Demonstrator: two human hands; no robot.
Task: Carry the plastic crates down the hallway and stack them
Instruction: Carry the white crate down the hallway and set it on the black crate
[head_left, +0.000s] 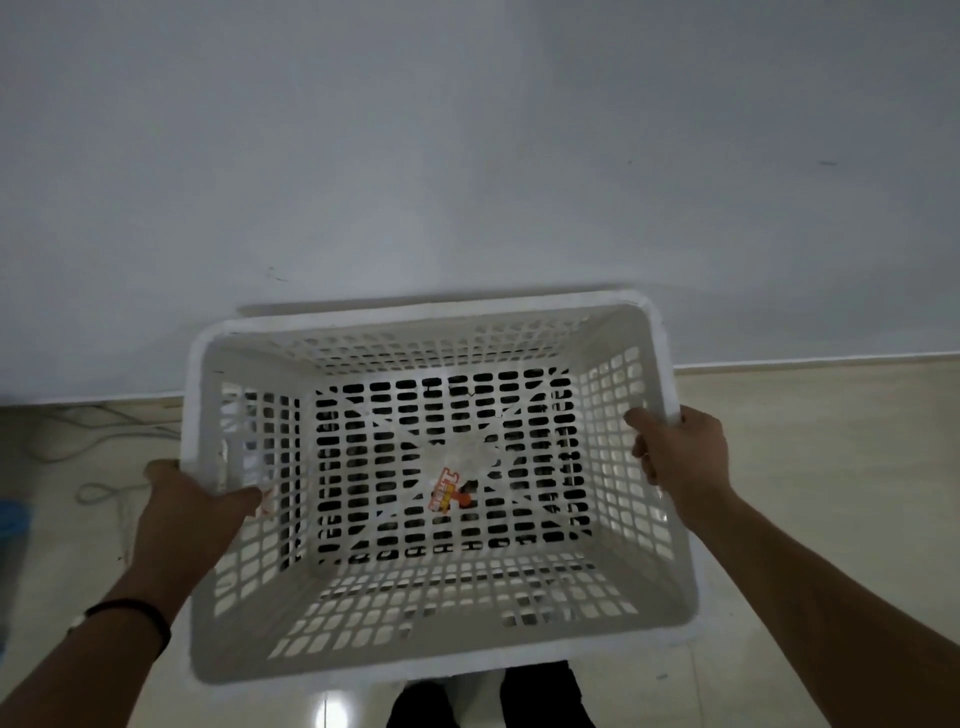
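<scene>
A white rectangular plastic crate (441, 644) with slotted lattice walls and floor is held up in front of the person, open side up, close to a plain pale wall (467, 156); its far rim lies against or just short of the wall, and which cannot be told. On the crate floor lies a small orange and white printed scrap (448, 491), beside the middle where the moulded diagonal ribs cross. The left hand (182, 512) grips the left rim, thumb curled over the edge into the crate and fingers hidden beneath the rim. The right hand (680, 449) grips the right rim in the same way, thumb over the top edge, fingers wrapped outside. A dark band (132, 613) circles the left wrist. Below the crate, dark-clad feet (488, 699) stand on glossy cream floor tiles (805, 441). Thin pale cords (104, 452) trail over the floor at the left near the foot of the wall, and a blue object (13, 519) shows at the left edge.
</scene>
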